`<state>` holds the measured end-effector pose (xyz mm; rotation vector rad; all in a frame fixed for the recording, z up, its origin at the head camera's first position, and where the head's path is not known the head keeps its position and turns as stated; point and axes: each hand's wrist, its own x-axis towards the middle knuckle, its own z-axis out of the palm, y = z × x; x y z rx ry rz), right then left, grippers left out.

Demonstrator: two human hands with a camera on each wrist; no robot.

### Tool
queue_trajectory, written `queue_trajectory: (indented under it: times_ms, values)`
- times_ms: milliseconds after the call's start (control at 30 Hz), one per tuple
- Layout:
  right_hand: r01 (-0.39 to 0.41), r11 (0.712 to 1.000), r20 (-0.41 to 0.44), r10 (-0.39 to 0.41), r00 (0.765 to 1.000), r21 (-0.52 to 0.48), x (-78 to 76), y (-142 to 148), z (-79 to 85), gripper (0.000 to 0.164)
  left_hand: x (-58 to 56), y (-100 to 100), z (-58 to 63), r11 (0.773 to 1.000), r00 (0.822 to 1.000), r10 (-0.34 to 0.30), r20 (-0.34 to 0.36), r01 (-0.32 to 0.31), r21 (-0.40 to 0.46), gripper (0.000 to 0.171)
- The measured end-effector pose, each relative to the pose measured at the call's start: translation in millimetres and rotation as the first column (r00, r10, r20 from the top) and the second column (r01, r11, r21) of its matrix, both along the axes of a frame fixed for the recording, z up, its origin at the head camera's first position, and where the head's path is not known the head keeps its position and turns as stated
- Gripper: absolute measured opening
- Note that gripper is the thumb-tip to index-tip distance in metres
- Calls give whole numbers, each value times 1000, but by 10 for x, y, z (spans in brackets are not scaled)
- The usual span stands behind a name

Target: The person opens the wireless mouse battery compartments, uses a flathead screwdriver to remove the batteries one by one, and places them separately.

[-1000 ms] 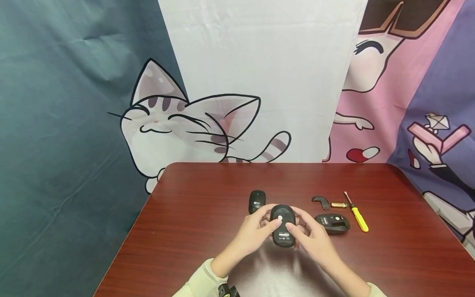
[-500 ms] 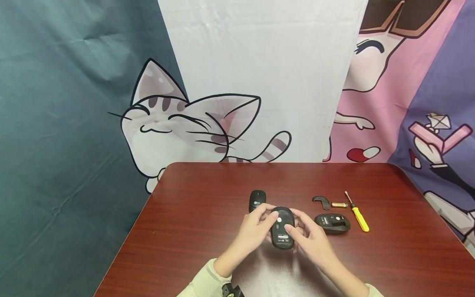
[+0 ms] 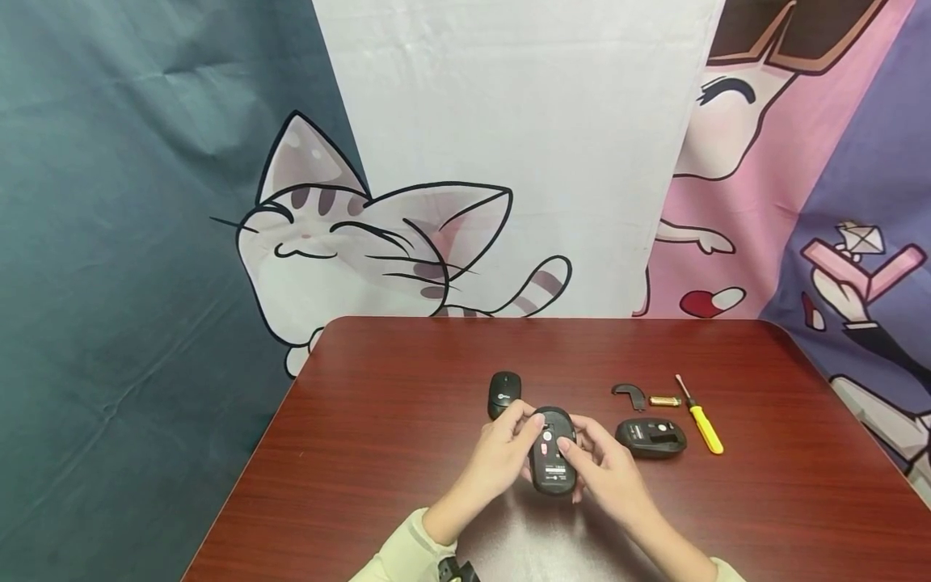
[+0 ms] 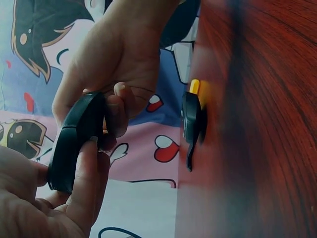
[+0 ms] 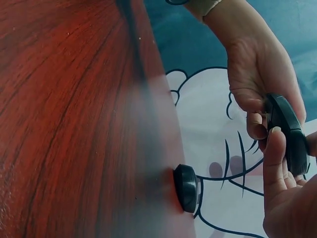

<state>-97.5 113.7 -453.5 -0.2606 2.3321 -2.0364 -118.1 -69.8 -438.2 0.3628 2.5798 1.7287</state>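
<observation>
- Mouse (image 3: 549, 465) is held underside up above the table (image 3: 364, 485), clamped between the curled fingers and thumbs of left hand (image 3: 498, 453) and right hand (image 3: 611, 473); it could be dropped if either thumb were to slip.
- Its casing could be strained if pressed too hard by the right thumb.
- The opened mouse (image 3: 646, 441) could be knocked, and the battery (image 3: 664, 402) set rolling toward the screwdriver (image 3: 703, 425), if the right hand were swung outward.
</observation>
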Motion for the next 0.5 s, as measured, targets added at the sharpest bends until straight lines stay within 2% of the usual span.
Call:
queue_trajectory:
  times_ms: [167,367,500]
  values:
    - [7,999,24,-6,1000,-34,-18,1,10,39,5,4,25,995,995,-43,87,35,90,31]
    - [4,999,40,-2,999,-43,-32,15,40,41,26,-9,28,977,985,-128,120,104,185,43]
    - [-2,1000,61,4,998,-23,-43,29,64,43,33,-17,28,965,978,-149,144,112,237,42]
